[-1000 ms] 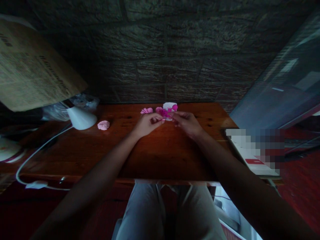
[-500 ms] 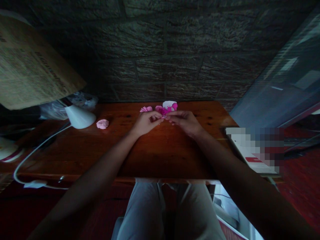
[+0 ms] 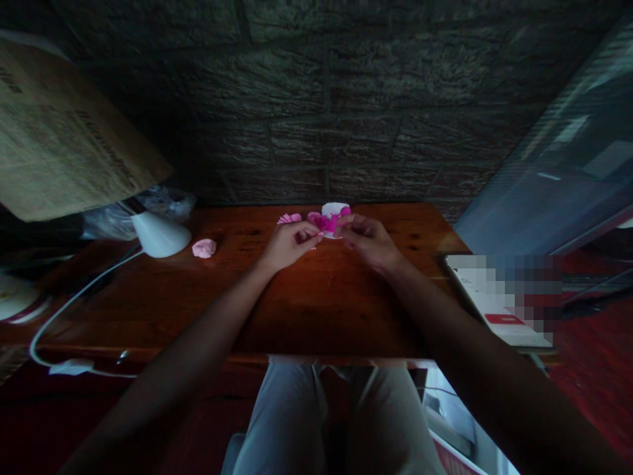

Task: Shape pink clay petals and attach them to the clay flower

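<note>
My left hand (image 3: 291, 243) is closed in a pinch above the wooden table, with a tiny pink bit at its fingertips, too small to name. Facing it, my right hand (image 3: 370, 239) has thumb and fingers pressed together; what they hold, if anything, is hidden. A small gap lies between the two hands. Just behind them are magenta pieces (image 3: 326, 223), partly covered by my fingers, against a white piece (image 3: 335, 209). A light pink petal-like piece (image 3: 289, 218) lies behind my left hand. Farther left on the table sits a crumpled pale pink lump (image 3: 204, 248).
On the left stands a lamp with a white base (image 3: 161, 236) and a paper shade (image 3: 74, 132); its white cord (image 3: 64, 303) runs over the table's front edge. A white booklet or box (image 3: 494, 303) lies at the right edge. A stone wall (image 3: 326, 99) rises behind.
My right hand has drawn slightly right, away from my left, opening a gap between the fingertips. More of the white piece shows now. My left hand stays nearly still.
</note>
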Available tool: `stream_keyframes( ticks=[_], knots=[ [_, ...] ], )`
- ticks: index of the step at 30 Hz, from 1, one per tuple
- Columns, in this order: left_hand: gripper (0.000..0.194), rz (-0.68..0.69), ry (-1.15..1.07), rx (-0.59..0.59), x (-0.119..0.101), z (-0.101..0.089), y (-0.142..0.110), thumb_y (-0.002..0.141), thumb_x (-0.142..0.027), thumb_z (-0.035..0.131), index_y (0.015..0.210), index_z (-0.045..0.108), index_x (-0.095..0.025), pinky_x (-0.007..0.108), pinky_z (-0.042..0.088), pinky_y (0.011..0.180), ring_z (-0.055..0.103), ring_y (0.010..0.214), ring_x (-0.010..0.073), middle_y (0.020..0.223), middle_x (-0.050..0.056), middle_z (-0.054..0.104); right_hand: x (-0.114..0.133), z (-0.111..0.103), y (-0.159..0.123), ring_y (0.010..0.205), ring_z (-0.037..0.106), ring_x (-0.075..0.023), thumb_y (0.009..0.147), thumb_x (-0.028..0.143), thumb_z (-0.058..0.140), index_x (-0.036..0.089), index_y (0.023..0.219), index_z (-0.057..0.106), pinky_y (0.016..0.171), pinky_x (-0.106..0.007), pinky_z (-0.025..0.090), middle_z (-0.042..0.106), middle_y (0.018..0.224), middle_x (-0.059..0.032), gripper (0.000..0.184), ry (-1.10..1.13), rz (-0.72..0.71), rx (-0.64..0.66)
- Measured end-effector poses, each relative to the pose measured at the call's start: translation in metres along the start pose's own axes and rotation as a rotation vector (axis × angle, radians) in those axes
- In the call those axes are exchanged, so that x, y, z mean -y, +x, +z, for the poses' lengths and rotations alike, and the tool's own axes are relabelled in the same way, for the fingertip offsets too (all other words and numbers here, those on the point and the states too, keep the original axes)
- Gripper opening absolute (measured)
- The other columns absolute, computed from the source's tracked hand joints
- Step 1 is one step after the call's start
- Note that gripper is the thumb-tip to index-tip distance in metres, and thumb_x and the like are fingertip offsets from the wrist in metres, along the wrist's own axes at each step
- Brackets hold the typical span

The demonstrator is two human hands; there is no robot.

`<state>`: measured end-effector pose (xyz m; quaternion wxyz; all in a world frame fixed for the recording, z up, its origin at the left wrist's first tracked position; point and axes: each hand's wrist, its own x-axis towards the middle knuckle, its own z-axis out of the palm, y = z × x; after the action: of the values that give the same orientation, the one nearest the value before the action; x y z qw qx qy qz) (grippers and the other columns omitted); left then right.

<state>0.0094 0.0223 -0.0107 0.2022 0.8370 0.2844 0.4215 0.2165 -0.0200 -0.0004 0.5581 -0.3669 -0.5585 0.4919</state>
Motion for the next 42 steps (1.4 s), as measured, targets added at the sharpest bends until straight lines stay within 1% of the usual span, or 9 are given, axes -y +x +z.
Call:
stream_keyframes(
  ticks=[6,10,17,19,23,27,30,38,42],
  knots=[
    [0.01,0.007,-0.004,0.01,0.0006,-0.0001,0.0001,0.089,-0.024,0.07,0.092,0.073,-0.016,0.024,0.05,0.063,0.064,0.066,0.0122,0.079,0.004,0.076,0.0,0.003,-0.0045,0.062,0.049,-0.0097,0.069,0.056,0.082,0.018,0.078,0.075,0.059,-0.027,0.04,0.069,0.077,-0.0013,0.04,-0.1,0.096,0.089],
    [0.009,0.003,0.005,-0.01,0.0004,-0.0008,0.0003,0.088,-0.024,0.07,0.091,0.074,-0.016,0.024,0.051,0.064,0.063,0.066,0.0122,0.081,0.004,0.077,-0.0001,0.0036,-0.0061,0.062,0.052,-0.01,0.072,0.057,0.079,0.018,0.081,0.078,0.06,-0.026,0.042,0.07,0.076,-0.0021,0.04,-0.127,0.154,0.097],
    [0.012,0.006,0.007,-0.001,-0.0013,-0.0014,0.0004,0.089,-0.027,0.07,0.089,0.074,-0.016,0.024,0.051,0.065,0.065,0.067,0.0125,0.08,0.004,0.077,-0.0025,-0.0008,-0.0056,0.069,0.056,-0.0123,0.067,0.048,0.084,0.022,0.091,0.081,0.063,-0.027,0.044,0.075,0.085,-0.0025,0.036,-0.114,0.108,0.067],
    [0.013,0.009,0.011,-0.007,-0.0011,-0.001,0.0004,0.089,-0.028,0.07,0.089,0.074,-0.016,0.024,0.051,0.064,0.065,0.066,0.0126,0.079,0.004,0.077,-0.0021,-0.0011,-0.006,0.068,0.055,-0.0124,0.066,0.048,0.084,0.022,0.09,0.082,0.063,-0.027,0.044,0.075,0.085,-0.0026,0.035,-0.13,0.108,0.064],
    [0.012,0.032,0.017,0.006,-0.0007,-0.0004,0.0001,0.09,-0.027,0.069,0.09,0.073,-0.016,0.024,0.05,0.063,0.064,0.066,0.0122,0.08,0.004,0.077,-0.0009,0.0006,-0.0055,0.065,0.053,-0.012,0.067,0.055,0.083,0.022,0.081,0.081,0.061,-0.027,0.042,0.076,0.084,-0.0033,0.036,-0.156,0.1,0.055],
    [0.011,0.029,0.032,-0.001,-0.0017,-0.0012,0.0002,0.09,-0.026,0.069,0.09,0.073,-0.016,0.024,0.051,0.064,0.064,0.066,0.0124,0.079,0.004,0.076,-0.0038,0.0018,-0.0032,0.058,0.048,-0.0108,0.068,0.067,0.078,0.02,0.073,0.078,0.056,-0.027,0.039,0.072,0.073,-0.0032,0.047,-0.188,0.099,0.021],
    [0.011,0.02,0.041,0.007,-0.0026,-0.0014,0.0003,0.089,-0.027,0.069,0.089,0.073,-0.016,0.025,0.051,0.064,0.064,0.066,0.0124,0.079,0.004,0.076,-0.0071,0.0011,-0.0016,0.058,0.049,-0.0112,0.068,0.072,0.076,0.019,0.072,0.077,0.056,-0.027,0.039,0.071,0.072,-0.0038,0.053,-0.196,0.084,0.019],
    [0.008,0.018,0.029,-0.014,-0.0027,-0.0013,0.0003,0.089,-0.024,0.07,0.088,0.073,-0.016,0.023,0.05,0.062,0.062,0.063,0.0115,0.076,0.002,0.075,-0.005,0.0002,-0.0019,0.056,0.047,-0.0109,0.073,0.071,0.073,0.019,0.072,0.072,0.055,-0.028,0.037,0.065,0.068,-0.0016,0.052,-0.225,0.049,0.04],
    [0.007,0.033,0.045,0.001,-0.0023,-0.0015,0.0005,0.089,-0.023,0.07,0.089,0.073,-0.016,0.023,0.05,0.062,0.062,0.064,0.0112,0.077,0.002,0.075,-0.0031,0.0009,-0.0035,0.059,0.05,-0.0108,0.07,0.06,0.081,0.018,0.074,0.075,0.058,-0.028,0.04,0.067,0.071,-0.001,0.042,-0.206,0.041,0.053]
  ],
)
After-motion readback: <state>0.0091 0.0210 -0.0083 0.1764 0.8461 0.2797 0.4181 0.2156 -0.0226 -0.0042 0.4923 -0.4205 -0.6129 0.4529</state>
